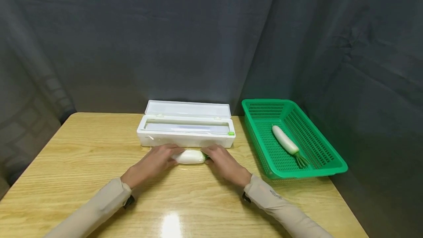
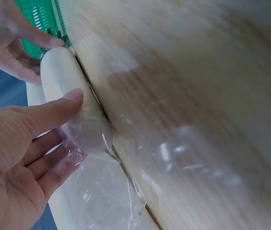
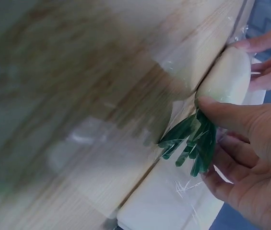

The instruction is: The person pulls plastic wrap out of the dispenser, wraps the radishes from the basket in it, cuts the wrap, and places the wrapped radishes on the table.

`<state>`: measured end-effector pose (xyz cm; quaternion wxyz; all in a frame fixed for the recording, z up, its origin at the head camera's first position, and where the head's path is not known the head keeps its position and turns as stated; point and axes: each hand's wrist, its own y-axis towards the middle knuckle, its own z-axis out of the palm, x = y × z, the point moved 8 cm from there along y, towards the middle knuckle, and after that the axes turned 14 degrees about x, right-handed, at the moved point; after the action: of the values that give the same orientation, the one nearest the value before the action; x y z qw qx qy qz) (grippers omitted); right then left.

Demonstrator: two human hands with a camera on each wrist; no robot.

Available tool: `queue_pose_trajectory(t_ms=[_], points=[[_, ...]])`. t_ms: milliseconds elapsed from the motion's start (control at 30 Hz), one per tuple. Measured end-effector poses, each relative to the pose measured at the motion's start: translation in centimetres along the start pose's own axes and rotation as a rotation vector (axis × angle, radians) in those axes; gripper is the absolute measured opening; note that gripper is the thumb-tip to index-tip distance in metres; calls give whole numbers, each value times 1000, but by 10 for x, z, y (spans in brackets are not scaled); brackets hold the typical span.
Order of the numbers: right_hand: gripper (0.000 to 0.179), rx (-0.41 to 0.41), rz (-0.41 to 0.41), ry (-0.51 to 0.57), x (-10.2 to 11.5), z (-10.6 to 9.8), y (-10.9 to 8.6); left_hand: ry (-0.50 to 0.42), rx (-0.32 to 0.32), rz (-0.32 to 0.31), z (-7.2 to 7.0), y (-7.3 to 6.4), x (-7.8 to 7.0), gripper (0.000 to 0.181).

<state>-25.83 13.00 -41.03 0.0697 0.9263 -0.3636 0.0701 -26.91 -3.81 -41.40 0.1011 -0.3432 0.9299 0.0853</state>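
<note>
A white radish (image 1: pixel 191 156) lies crosswise on the table, just in front of a white film dispenser box (image 1: pixel 186 141). My left hand (image 1: pixel 162 158) holds its left end, thumb on top and fingers beneath. Around that end, clear plastic film (image 2: pixel 104 191) wrinkles and spreads past the fingers in the left wrist view. At the other end my right hand (image 1: pixel 225 162) grips the radish by the base of its cut green stems (image 3: pixel 193 141), thumb over the top. Film glints about the stems too in the right wrist view.
The dispenser's lid (image 1: pixel 188 109) stands raised behind it, with a roll (image 1: pixel 188 128) inside and a green slider (image 1: pixel 231 133) at its right end. A green plastic basket (image 1: pixel 317 134) at right contains another radish (image 1: pixel 284 139). Dark curtains (image 1: pixel 165 39) hang behind the wooden table (image 1: pixel 82 150).
</note>
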Motion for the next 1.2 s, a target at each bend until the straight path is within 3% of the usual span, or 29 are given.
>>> queue_pose_trajectory(t_ms=[267, 367, 533, 700, 867, 1033, 1200], points=[[47, 18, 60, -11, 0, 1, -3, 41, -32, 25, 1, -3, -2, 48], [45, -27, 84, 26, -2, -1, -6, 56, -51, 37, 0, -5, -3, 50], [33, -167, 135, 72, -6, -13, -14, 61, -64, 50, -1, -5, -4, 50], [20, -379, 187, 64, -14, -28, -26, 62, -61, 51, -1, -4, -5, 49], [24, -552, 308, 68, -26, -39, -40, 63, -66, 53, -1, -4, -6, 49], [39, -572, 465, 172, -43, -37, -48, 51, -60, 44, -1, -4, -6, 50], [49, -528, 543, 294, -58, -32, -53, 48, -56, 36, -2, -4, -6, 50]])
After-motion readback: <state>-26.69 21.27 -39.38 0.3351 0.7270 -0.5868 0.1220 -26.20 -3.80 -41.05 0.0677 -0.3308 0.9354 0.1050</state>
